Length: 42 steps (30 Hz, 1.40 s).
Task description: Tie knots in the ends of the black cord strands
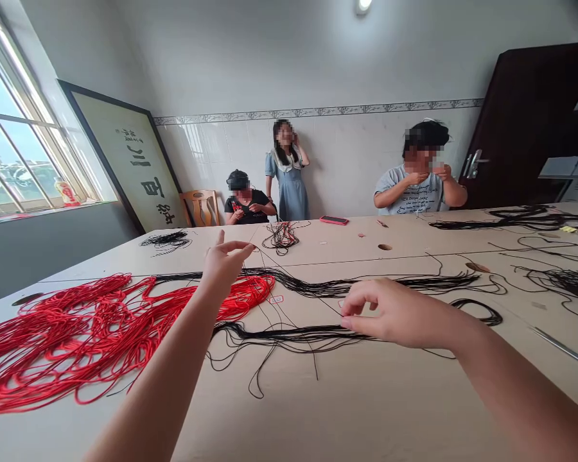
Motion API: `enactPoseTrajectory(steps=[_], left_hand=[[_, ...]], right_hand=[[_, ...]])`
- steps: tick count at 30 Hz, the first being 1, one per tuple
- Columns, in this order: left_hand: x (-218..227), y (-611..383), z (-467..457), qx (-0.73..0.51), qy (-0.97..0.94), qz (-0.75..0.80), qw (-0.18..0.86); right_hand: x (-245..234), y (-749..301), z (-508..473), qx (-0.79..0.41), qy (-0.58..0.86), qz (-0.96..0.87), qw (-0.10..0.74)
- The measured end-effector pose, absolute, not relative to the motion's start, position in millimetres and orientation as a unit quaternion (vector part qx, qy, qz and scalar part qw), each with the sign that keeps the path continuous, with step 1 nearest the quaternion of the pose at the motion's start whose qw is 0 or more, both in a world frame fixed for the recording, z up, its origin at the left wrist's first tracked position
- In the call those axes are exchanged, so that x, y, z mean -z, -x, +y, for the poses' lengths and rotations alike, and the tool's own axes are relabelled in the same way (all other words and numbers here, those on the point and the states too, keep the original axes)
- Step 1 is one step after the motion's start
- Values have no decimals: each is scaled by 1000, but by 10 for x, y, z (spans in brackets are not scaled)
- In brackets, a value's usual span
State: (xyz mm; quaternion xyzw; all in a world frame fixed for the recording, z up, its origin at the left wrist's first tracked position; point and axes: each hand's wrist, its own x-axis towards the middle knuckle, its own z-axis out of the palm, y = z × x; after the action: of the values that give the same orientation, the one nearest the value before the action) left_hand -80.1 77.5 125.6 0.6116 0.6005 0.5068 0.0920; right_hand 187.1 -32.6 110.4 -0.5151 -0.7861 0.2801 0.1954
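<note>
Thin black cords lie in long, loose, straggling hanks across the pale tabletop, right of a glossy tangled heap of red cord. The left hand is open above them; the right hand curls, its fingertips close to the thumb, gripping no thread that can be made out.

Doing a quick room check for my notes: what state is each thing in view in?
Left hand: raised, open, empty
Right hand: fingers curled, no clear hold
Black cords: stretched out in long, loose hanks
Red cord: loose, tangled heap
Pink phone: lying flat
Framed calligraphy: leaning against the wall
Dark door: appears shut
</note>
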Motion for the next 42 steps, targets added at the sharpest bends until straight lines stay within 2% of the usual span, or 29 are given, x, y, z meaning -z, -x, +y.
enactPoseTrajectory(steps=[3, 7, 12, 16, 28, 31, 36, 42], left_hand=[[-1346, 748, 666, -500, -626, 591, 96], [-1498, 648, 433, -500, -664, 554, 50], [-1586, 599, 266, -487, -686, 539, 52], [-1591, 616, 273, -481, -681, 549, 56], [-1573, 639, 326, -462, -690, 553, 62], [-1562, 646, 343, -466, -687, 554, 61], [-1565, 639, 339, -461, -684, 562, 64], [-1572, 638, 347, -465, -686, 557, 58]], right_hand=[[-1096, -1836, -290, -212, 533, -769, 282], [-1075, -1800, -171, -77, 550, -723, 410], [-1052, -1848, -45, -19, 549, -672, 496], [-1071, -1885, -39, 19, 542, -662, 518], [-1086, -1875, -42, 10, 544, -651, 529], [-1132, -1889, -87, -48, 522, -650, 550], [-1235, -1962, -216, -401, 286, -700, 517], [-1219, -1983, -204, -430, 261, -677, 538]])
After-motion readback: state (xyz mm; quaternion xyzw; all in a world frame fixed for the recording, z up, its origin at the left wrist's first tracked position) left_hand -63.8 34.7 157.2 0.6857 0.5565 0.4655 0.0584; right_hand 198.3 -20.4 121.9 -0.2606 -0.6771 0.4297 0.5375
